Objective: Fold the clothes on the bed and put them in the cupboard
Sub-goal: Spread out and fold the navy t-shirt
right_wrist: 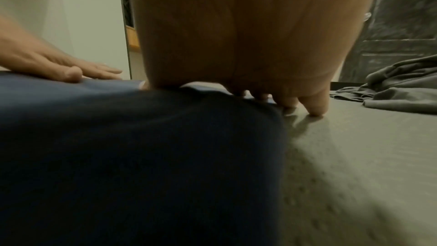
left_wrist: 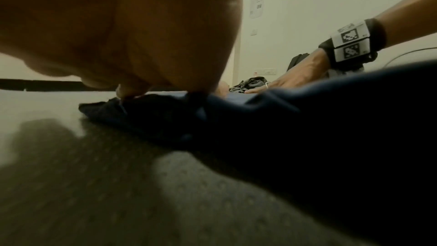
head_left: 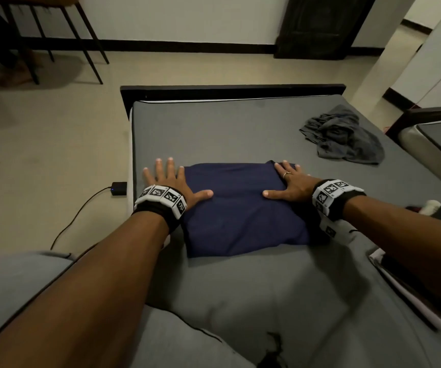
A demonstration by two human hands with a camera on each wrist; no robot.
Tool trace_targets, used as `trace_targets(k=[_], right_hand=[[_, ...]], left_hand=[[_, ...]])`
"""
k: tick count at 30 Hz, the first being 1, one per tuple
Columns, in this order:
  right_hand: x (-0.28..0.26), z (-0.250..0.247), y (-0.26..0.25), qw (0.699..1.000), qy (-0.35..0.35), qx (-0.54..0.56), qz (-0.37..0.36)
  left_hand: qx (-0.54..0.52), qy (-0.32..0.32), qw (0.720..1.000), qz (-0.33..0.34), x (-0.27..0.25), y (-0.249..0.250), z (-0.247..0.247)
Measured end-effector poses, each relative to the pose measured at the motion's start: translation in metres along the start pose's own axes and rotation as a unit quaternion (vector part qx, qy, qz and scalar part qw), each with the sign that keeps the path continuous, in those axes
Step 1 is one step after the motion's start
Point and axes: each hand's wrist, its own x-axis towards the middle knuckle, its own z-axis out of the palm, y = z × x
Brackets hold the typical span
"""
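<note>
A folded navy blue garment (head_left: pixel 240 208) lies in a neat rectangle on the grey bed (head_left: pixel 214 134). My left hand (head_left: pixel 173 181) lies flat with spread fingers at its left edge, thumb on the cloth, fingers on the mattress. My right hand (head_left: pixel 288 183), with a ring on one finger, presses flat on the garment's far right corner. The left wrist view shows the navy garment (left_wrist: pixel 283 128) under my left hand (left_wrist: pixel 132 31), the right hand (left_wrist: pixel 295 78) beyond. The right wrist view has my right hand (right_wrist: pixel 248 44) on the navy cloth (right_wrist: pixel 141 147). A crumpled grey garment (head_left: pixel 344 135) lies unfolded at the bed's far right.
The bed's dark footboard (head_left: pixel 230 91) runs along the far side. A small black box with a cable (head_left: pixel 118 188) sits on the floor left of the bed. Chair legs (head_left: pixel 54 41) stand at far left, a dark door (head_left: pixel 320 25) behind. More items (head_left: pixel 436 208) lie at right.
</note>
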Motion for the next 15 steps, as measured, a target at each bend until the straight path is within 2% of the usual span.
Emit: trace_targets(k=[2, 4, 6, 9, 12, 15], right_hand=[[-0.01, -0.002, 0.001, 1.0, 0.015, -0.015, 0.009], [-0.027, 0.0, 0.0, 0.999, 0.043, -0.033, -0.008], [-0.049, 0.009, -0.004, 0.997, 0.045, -0.028, -0.064], [-0.089, 0.037, -0.01, 0.988, 0.007, -0.041, -0.15], [-0.109, 0.07, -0.001, 0.98, 0.0, -0.117, -0.162], [-0.113, 0.078, 0.023, 0.981, 0.031, -0.134, -0.138]], left_hand=[[0.009, 0.063, 0.998, 0.03, -0.007, 0.006, -0.01], [0.01, 0.075, 0.993, 0.096, -0.017, 0.018, -0.02], [0.019, 0.033, 0.983, 0.182, -0.03, 0.03, -0.027], [0.013, -0.086, 0.959, 0.27, -0.059, 0.046, -0.03], [0.09, -0.187, 0.943, 0.259, -0.084, 0.06, -0.008], [0.183, -0.187, 0.945, 0.198, -0.091, 0.061, 0.027]])
